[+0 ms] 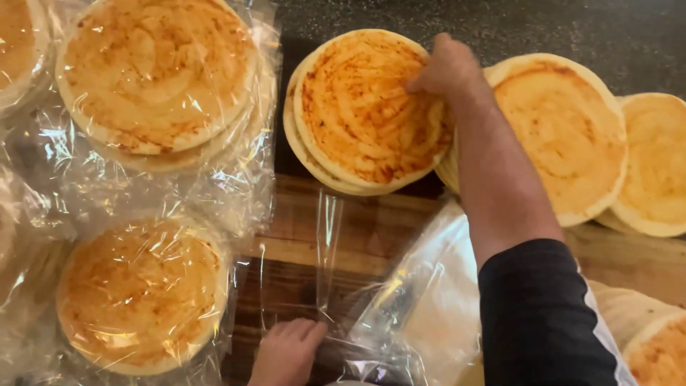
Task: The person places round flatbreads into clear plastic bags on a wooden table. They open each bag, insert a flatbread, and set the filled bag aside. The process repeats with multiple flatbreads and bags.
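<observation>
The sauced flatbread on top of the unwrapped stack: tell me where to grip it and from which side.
Grip the top flatbread at its pale bare rim on the right, where the right hand already touches it. That edge overhangs the stack beneath, so fingers could probably slip under. The centre is coated with orange sauce, so avoid it. The left hand rests on the clear bag.

- Flatbreads [364,107]: pale cream rims, faces streaked orange-red.
- Plastic bags [143,286]: clear, flashing white glare.
- Tabletop [357,236]: brown wood with darker bands; beyond it, a speckled dark grey surface [557,28].
- Sleeve [543,314]: black with a white stripe.
</observation>
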